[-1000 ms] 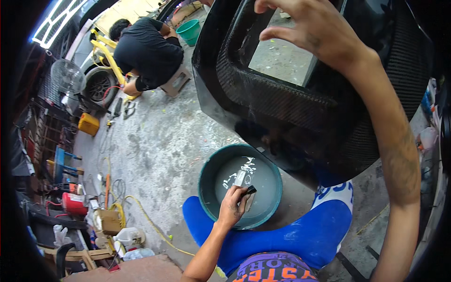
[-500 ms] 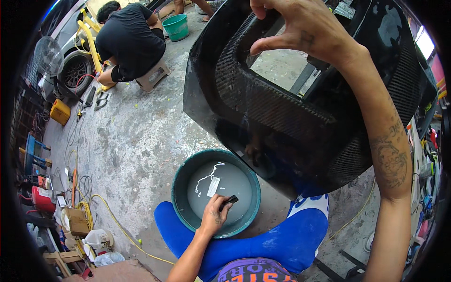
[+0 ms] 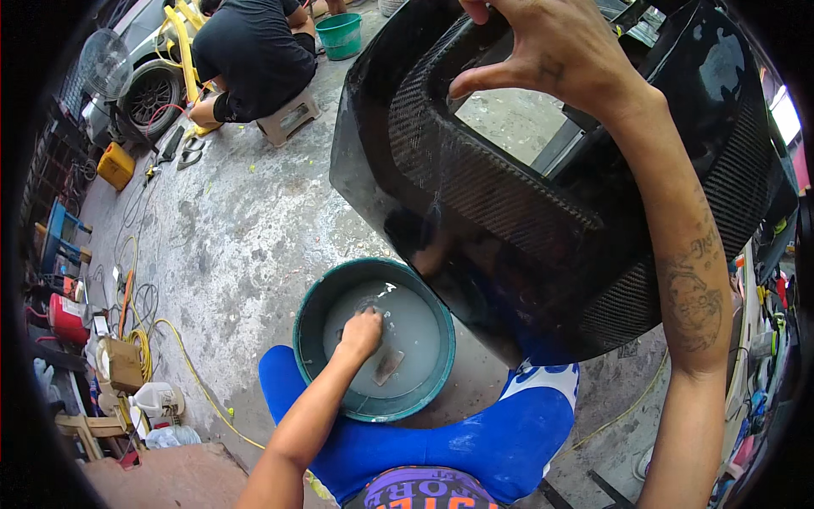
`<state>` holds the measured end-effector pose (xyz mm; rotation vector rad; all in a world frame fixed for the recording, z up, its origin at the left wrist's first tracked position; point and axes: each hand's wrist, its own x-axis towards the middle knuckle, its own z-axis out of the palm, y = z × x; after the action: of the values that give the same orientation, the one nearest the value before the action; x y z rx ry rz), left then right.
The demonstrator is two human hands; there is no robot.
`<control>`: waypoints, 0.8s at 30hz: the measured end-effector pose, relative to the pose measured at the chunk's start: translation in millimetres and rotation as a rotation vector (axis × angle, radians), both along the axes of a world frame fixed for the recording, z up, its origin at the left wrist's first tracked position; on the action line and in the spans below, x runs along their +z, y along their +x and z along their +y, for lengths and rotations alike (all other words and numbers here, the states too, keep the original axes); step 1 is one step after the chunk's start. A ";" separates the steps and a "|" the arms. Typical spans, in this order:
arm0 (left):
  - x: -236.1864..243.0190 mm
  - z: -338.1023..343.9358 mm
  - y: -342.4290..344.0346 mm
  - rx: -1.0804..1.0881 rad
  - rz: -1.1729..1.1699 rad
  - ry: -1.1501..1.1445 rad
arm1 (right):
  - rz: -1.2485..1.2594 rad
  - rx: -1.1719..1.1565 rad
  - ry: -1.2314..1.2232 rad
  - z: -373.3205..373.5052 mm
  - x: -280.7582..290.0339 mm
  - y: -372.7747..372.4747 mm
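My left hand (image 3: 362,332) is closed at the surface of the cloudy water inside a round green tub (image 3: 303,365). A dark edge shows beside its fingers, in line with the small black block seen there before; most of what it grips is hidden. A pale rectangular patch lies in the water near the wrist; whether it is a reflection or an object I cannot tell. A large glossy black carbon-fibre panel (image 3: 509,191) with a wide opening leans above the tub. My right hand (image 3: 543,55) holds it at the opening's rim, thumb and fingers curved apart around the edge.
A person in dark clothes (image 3: 254,64) sits on a low stool (image 3: 288,123) at the far left, near a green bucket (image 3: 339,38) and a wheel (image 3: 153,97). Along the left lie a yellow jerrycan (image 3: 116,165), a yellow cable (image 3: 195,369) and a white jug (image 3: 158,399).
My left hand has moved forward and left and down into the tub's water, taking the black block with it. My right hand stays at the panel. The view has shifted slightly.
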<state>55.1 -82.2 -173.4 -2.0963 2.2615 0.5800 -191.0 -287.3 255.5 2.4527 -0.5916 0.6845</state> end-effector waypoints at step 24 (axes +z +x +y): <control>162.9 1.8 30.8 -0.128 0.078 -0.016 | -0.018 0.088 0.235 7.1 8.0 -17.9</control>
<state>85.9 -80.4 -10.5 -1.9496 2.4278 0.6503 -208.9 -280.3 263.5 2.7064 -0.6034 0.7077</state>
